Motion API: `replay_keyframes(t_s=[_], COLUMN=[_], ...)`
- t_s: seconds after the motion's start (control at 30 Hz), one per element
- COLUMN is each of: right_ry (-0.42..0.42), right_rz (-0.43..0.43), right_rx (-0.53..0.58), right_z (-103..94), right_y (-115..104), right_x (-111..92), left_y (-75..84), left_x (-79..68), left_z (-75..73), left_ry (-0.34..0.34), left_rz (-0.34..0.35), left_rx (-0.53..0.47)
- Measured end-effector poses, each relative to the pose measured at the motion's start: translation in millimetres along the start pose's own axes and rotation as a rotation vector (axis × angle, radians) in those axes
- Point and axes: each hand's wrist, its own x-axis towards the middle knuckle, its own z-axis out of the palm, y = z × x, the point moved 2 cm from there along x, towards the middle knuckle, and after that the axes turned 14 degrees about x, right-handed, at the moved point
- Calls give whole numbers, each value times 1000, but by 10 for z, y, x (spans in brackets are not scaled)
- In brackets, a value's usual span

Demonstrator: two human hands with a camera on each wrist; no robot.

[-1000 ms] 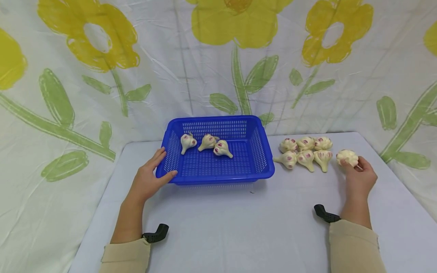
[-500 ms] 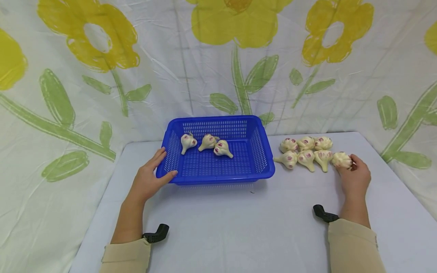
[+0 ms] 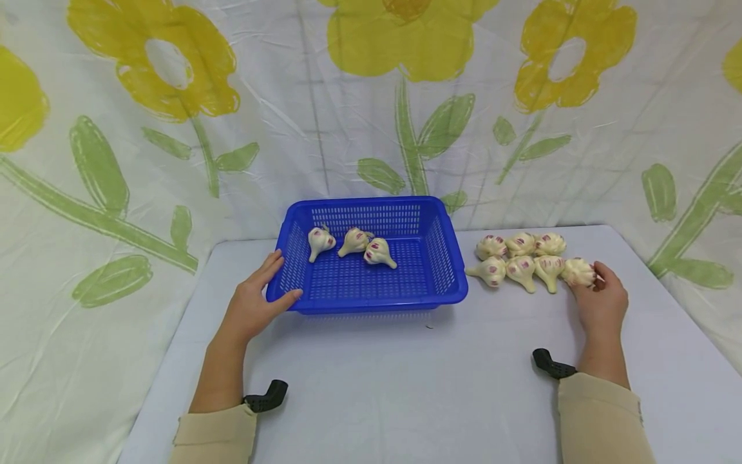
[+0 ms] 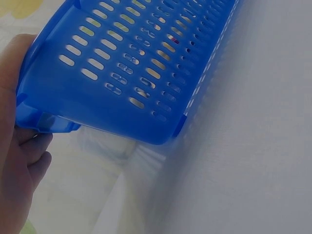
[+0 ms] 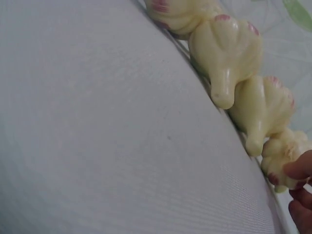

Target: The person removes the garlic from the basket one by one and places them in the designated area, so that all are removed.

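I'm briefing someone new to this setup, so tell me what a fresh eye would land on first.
Probably the bright blue basket at the centre of the white table, with three garlic bulbs inside and the left hand at its near left corner. Behind it, large yellow flowers stand out on the pale cloth. Then the right hand, holding the rightmost bulb of the front row.
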Motion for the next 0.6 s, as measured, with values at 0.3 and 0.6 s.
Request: replay_keyframes(t_s=[0.3, 0.6], right_ry=[38, 19], right_rz=[98, 139], right_rx=[110, 99], right_z=[-12, -9], right_y=[-28, -15], right_x=[15, 15], left_y=[6, 4], left_x=[5, 0], left_z=[-5, 1], left_ry=[7, 3], left_rz=[4, -2], left_rx=[9, 11])
